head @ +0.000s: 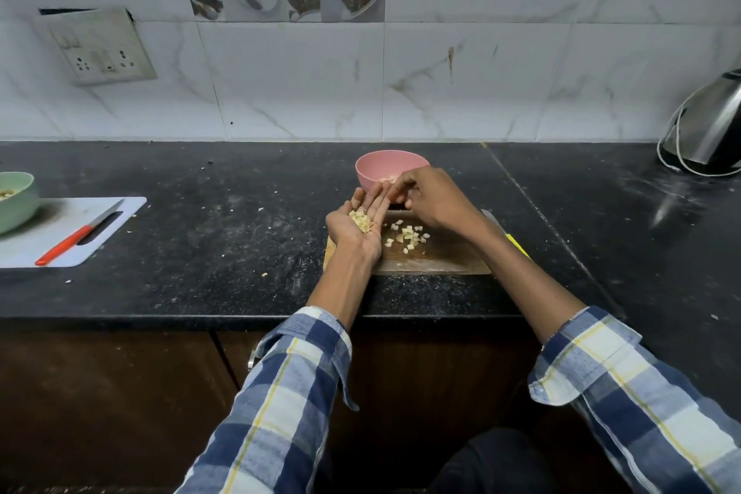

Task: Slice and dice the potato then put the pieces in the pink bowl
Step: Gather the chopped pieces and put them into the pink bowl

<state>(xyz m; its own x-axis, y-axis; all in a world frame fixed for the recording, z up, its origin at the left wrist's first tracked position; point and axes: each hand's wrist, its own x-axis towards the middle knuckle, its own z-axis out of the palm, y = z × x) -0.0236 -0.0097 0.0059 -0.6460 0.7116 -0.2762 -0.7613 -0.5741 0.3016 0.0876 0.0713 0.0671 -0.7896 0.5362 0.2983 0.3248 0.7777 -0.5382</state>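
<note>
My left hand [357, 227] is palm up over the left end of the wooden cutting board [437, 259], fingers straight, carrying a small heap of diced potato [361, 221]. My right hand [431, 196] hovers at the near rim of the pink bowl [385, 166], its fingertips bunched next to my left fingertips; whether they pinch a piece I cannot tell. Several loose potato cubes [409, 235] lie on the board. A few pieces show inside the bowl. A knife blade [491, 217] with a yellow handle peeks out from under my right forearm.
At the left, a white cutting board [24, 249] carries a red-handled knife [76, 239] and a green bowl [16, 201]. A steel kettle [709, 128] with its cord stands at the far right. The black counter's front edge [160, 319] runs below the boards.
</note>
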